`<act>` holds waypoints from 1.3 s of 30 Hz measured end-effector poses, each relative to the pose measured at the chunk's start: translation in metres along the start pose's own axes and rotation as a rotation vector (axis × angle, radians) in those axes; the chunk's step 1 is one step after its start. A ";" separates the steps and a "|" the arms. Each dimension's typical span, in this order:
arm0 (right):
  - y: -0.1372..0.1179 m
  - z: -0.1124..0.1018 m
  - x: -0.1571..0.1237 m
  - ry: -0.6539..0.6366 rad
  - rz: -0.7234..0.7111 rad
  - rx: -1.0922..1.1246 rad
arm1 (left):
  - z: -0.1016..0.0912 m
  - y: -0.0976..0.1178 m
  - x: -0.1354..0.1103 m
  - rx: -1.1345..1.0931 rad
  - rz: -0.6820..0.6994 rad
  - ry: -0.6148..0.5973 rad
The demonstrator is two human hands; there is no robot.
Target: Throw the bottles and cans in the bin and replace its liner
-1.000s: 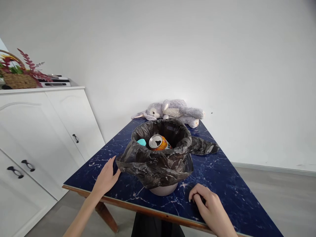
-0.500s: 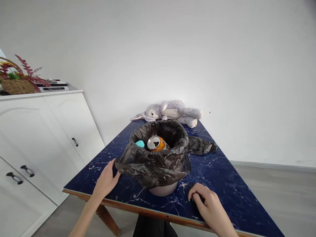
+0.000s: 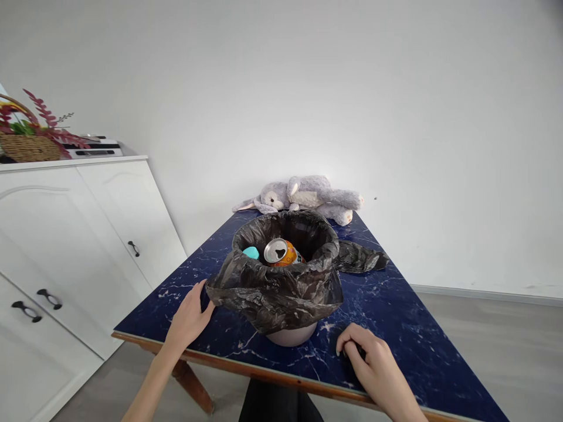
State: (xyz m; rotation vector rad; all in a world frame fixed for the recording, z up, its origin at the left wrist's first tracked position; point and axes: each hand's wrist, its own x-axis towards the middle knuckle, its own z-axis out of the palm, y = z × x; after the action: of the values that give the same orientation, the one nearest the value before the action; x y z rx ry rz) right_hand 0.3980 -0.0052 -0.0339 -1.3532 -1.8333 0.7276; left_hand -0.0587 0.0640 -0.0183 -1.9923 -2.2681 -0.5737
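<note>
A trash bin stands on the blue marbled table, lined with a black plastic bag folded down over its rim. Inside lie an orange drink can, its opened top facing me, and a turquoise object I cannot identify. My left hand rests on the table with thumb and forefinger apart, their tips touching the bag's left corner. On the right, near the front edge, my right hand lies with fingers curled in, apart from the bin. Nothing shows in it.
A grey plush rabbit lies on its side at the table's far end. Part of the black bag trails to the right of the bin. To the left stands a white cabinet with a flower basket and a white device on top.
The camera view has shifted very slightly. Both hands, the bin and the bag stay in the same places.
</note>
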 end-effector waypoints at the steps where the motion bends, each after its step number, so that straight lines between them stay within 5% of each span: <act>1: 0.000 0.000 0.000 0.000 -0.001 -0.002 | 0.000 0.000 0.000 0.004 -0.006 -0.012; 39: -0.001 0.003 0.000 0.001 -0.011 -0.023 | -0.010 0.011 -0.007 -0.068 -0.018 -0.014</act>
State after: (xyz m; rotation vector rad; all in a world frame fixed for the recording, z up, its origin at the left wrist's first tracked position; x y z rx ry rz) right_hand 0.3952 -0.0052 -0.0347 -1.3570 -1.8524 0.7021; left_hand -0.0489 0.0552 -0.0081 -2.0146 -2.3069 -0.6485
